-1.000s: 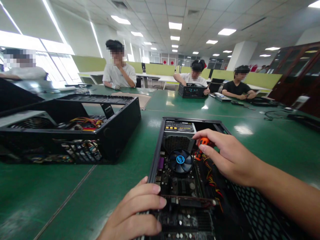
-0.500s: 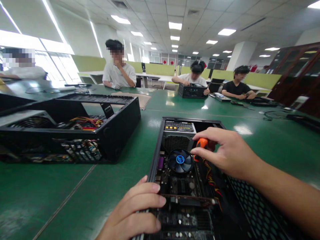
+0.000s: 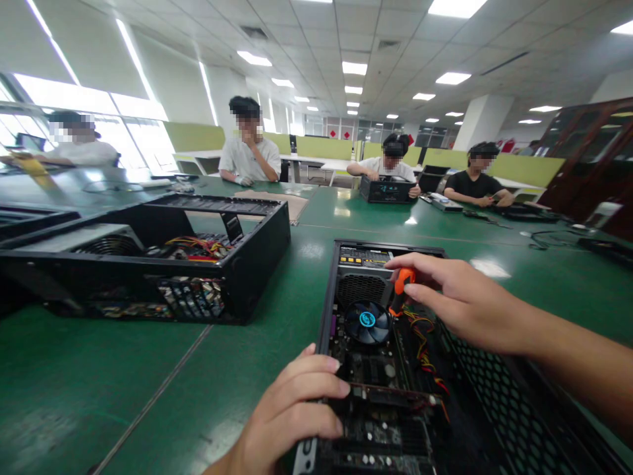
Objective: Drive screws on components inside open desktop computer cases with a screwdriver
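Both hands are busy: your right hand [image 3: 459, 303] pinches the screwdriver [image 3: 403, 282], likely light and hard, by its fat orange handle beside the fan [image 3: 366, 321], while your left hand [image 3: 291, 415] curls over the heavy-looking case [image 3: 324, 330] rim.

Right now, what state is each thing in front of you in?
Black metal computer case: lying flat, side open, board exposed.
Round black fan, blue hub: blades look motionless.
Orange-handled screwdriver: upright beside fan.
Right hand: gripping its handle.
Left hand: curled over case rim.
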`<state>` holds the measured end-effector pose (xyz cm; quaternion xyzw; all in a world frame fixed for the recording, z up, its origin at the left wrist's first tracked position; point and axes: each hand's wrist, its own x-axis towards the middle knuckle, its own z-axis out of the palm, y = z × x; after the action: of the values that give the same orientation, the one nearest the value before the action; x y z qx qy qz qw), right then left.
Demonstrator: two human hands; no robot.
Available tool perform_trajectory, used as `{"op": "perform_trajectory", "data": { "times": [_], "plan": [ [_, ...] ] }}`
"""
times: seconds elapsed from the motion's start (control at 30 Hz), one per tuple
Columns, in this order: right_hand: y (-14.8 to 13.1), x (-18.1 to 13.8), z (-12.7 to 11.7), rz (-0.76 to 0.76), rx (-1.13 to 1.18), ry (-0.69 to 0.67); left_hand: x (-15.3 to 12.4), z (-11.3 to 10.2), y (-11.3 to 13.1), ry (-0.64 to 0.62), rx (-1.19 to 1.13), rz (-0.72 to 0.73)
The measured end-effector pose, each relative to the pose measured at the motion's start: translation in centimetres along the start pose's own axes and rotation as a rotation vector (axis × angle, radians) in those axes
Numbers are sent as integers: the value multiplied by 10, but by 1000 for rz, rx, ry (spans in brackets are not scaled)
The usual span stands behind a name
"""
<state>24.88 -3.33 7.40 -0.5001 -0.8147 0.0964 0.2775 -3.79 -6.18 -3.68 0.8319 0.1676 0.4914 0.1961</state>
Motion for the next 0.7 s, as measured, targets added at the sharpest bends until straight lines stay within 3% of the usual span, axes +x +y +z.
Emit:
{"op": "perform_trajectory", "data": {
  "times": [0.1, 0.2, 0.4, 0.7],
  "plan": [
    [-19, 14, -3, -57, 36, 14, 1, -1, 0, -1, 12, 39],
    [-26, 29, 8, -85, 57, 5, 3, -3, 0, -2, 17, 63],
    [-18, 40, 33, -101, 72, -42, 3, -1, 3, 25, -17, 10],
    [-14, 39, 38, -140, 31, -17, 2, 0, 4, 14, -5, -27]
  ]
}}
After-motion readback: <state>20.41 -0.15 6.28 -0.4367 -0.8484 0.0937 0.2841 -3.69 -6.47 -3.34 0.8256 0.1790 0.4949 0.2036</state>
